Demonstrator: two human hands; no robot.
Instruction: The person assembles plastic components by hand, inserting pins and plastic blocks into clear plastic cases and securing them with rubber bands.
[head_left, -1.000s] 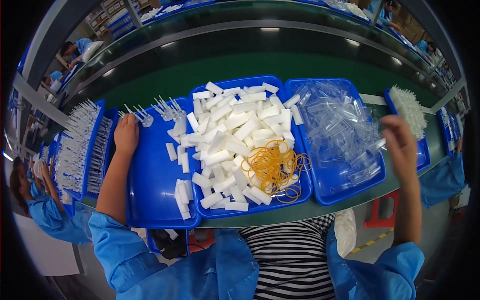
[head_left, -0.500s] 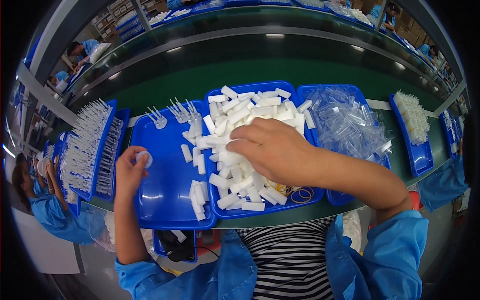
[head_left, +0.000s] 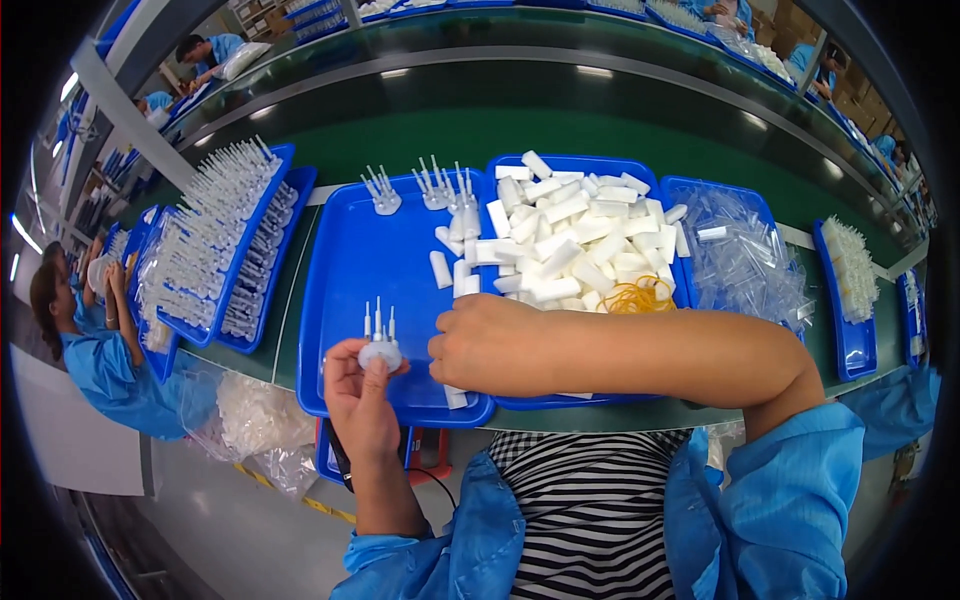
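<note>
My left hand [head_left: 365,405] pinches the round base of a white pronged piece [head_left: 379,352] by its edge, its thin prongs pointing up. This is over the near part of the left blue tray [head_left: 345,260]. My right hand [head_left: 485,345] is just to the right, over the border with the middle tray. Its fingers curl downward and their tips are hidden, so what they hold cannot be made out. Loose white blocks [head_left: 440,269] lie past it, and more fill the middle tray. Similar pronged pieces [head_left: 382,190] stand at the left tray's far edge.
Yellow rubber bands [head_left: 640,296] lie on the block pile. To the right, a blue tray holds clear plastic pieces [head_left: 745,262]. Stacked trays of pronged pieces [head_left: 215,235] stand at the left, another filled tray [head_left: 848,290] at far right. Behind runs a green belt [head_left: 420,130]. Co-workers sit nearby.
My right hand has come left and nearer from the block pile, toward my left hand. The piece in my left hand has turned, and its prongs now show upright. The whole view has shifted.
</note>
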